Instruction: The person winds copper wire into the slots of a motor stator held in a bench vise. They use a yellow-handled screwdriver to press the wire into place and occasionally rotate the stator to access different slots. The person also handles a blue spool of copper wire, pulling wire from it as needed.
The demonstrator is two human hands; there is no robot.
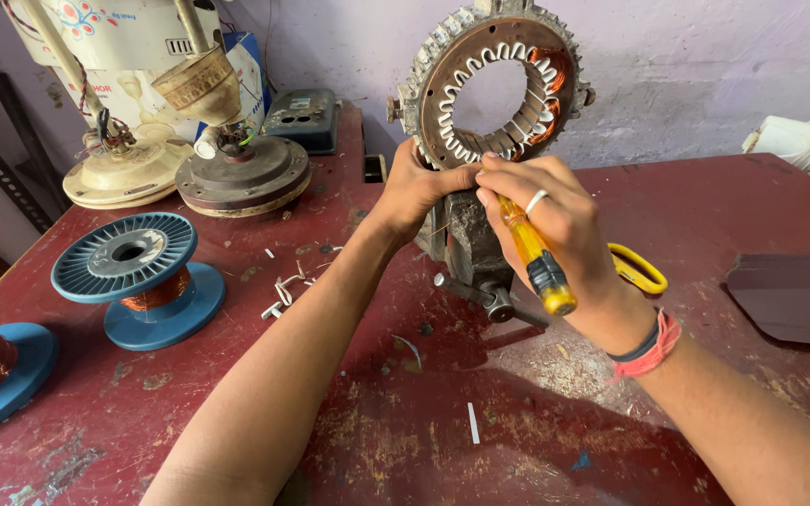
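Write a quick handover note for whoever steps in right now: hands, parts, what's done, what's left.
Left hand steadies the lower rim of the stator ring, which stands upright in the bench vise.
Right hand grips a yellow-handled screwdriver, tip at the bottom slots.
Done: white slot liners fitted around the ring; copper coils only at the right side.
Left: the other slots are unwound. Copper wire spool sits on the table's left.

- Both forearms are bare, with no sleeves in view.
- The right hand (555, 220) wears a plain silver ring (536, 200) on one finger.
- The right wrist carries a dark band (637, 349) beside a bundle of red thread (656, 349).
- The left hand (414, 187) wears nothing.
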